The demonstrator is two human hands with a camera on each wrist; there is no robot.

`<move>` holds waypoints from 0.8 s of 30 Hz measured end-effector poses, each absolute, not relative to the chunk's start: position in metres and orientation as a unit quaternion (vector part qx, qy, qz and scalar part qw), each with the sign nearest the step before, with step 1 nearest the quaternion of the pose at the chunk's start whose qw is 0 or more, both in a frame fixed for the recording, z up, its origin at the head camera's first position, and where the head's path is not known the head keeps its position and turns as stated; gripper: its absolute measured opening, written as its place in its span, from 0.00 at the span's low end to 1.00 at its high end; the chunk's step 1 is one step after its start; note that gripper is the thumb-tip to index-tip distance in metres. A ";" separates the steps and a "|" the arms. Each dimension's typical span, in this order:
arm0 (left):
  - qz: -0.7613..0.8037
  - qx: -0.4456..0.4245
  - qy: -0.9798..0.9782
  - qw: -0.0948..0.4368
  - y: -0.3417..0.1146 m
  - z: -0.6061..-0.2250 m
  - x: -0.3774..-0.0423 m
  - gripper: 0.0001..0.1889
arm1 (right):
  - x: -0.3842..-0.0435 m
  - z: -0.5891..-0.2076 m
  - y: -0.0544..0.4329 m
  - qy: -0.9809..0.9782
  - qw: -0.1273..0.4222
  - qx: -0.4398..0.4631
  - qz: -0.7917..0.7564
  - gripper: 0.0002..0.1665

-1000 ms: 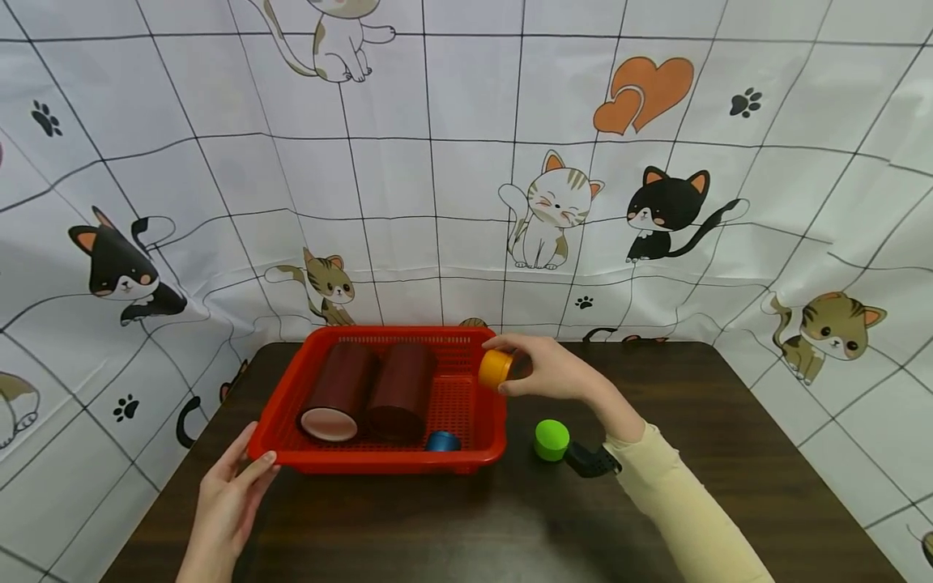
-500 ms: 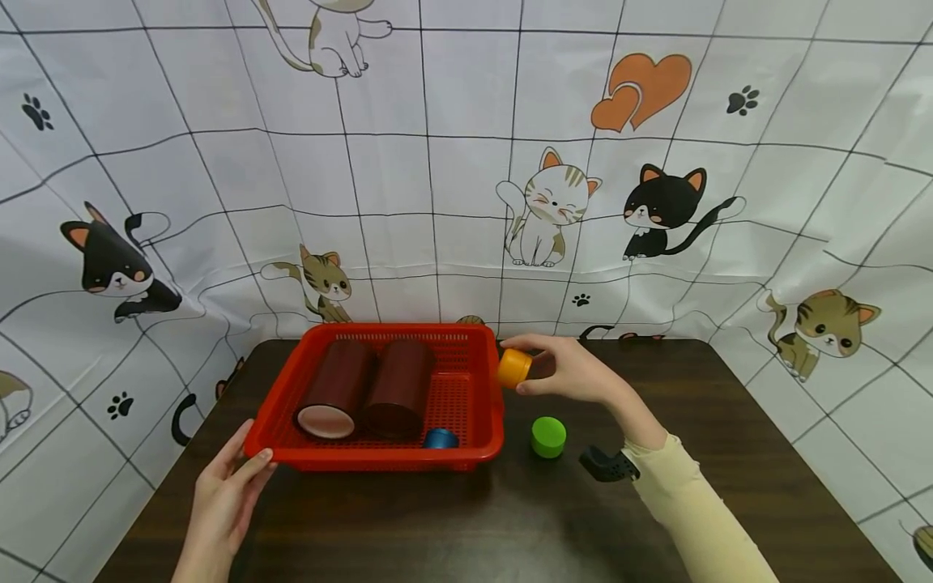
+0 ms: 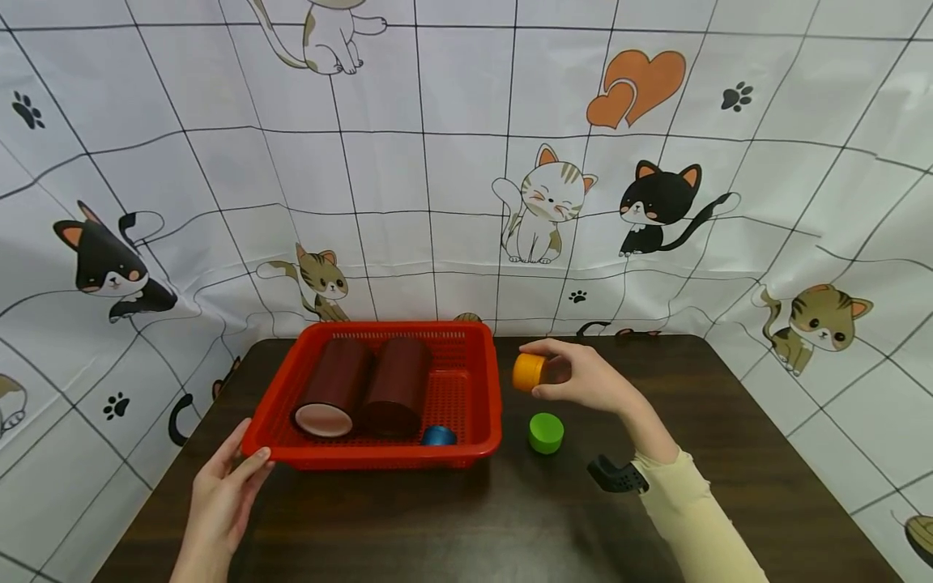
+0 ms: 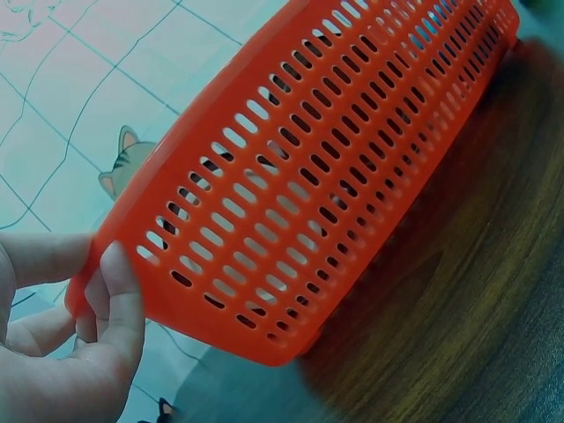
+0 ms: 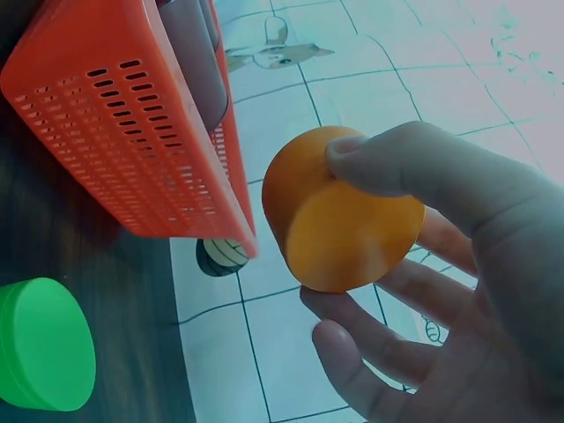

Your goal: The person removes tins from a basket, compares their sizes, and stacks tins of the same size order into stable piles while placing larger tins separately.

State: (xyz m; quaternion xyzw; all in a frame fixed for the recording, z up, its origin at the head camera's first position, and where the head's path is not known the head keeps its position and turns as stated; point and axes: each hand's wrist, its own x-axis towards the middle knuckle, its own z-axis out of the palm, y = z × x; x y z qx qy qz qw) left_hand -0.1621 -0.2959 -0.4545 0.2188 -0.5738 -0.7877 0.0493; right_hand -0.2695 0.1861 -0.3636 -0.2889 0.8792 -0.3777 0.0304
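Note:
My left hand (image 3: 222, 498) grips the near left corner of a red plastic basket (image 3: 386, 460), thumb on the rim and fingers beneath it, as the left wrist view shows. To the right of the basket, above the table, my right hand (image 3: 586, 376) pinches an orange cylinder (image 5: 339, 211) between thumb and fingers. Below that hand a green cylinder (image 3: 546, 433) stands on the table. Inside the basket lie two dark brown cylinders, the left one (image 3: 337, 376) with a pale end facing me and the right one (image 3: 399, 385) beside it. A small blue cylinder (image 3: 439, 436) sits near the basket's front wall.
A dark wood table (image 3: 437, 526) carries everything. Behind and around it hangs a white sheet (image 3: 466, 178) with grid lines and printed cats. A black band (image 3: 618, 474) is on the right wrist.
My right hand has moved the orange cylinder rightward, from over the basket's right rim to outside it. The left hand keeps its grip on the corner.

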 end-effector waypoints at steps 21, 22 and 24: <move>-0.783 0.215 -0.580 0.058 -0.295 -0.453 -0.161 0.41 | -0.262 -0.387 0.200 0.899 -0.005 -0.244 -0.364 0.31; -0.781 0.214 -0.584 0.058 -0.294 -0.453 -0.161 0.41 | -0.262 -0.387 0.200 0.899 -0.004 -0.244 -0.363 0.31; -0.776 0.212 -0.591 0.059 -0.294 -0.453 -0.161 0.41 | -0.262 -0.389 0.201 0.901 -0.006 -0.245 -0.357 0.31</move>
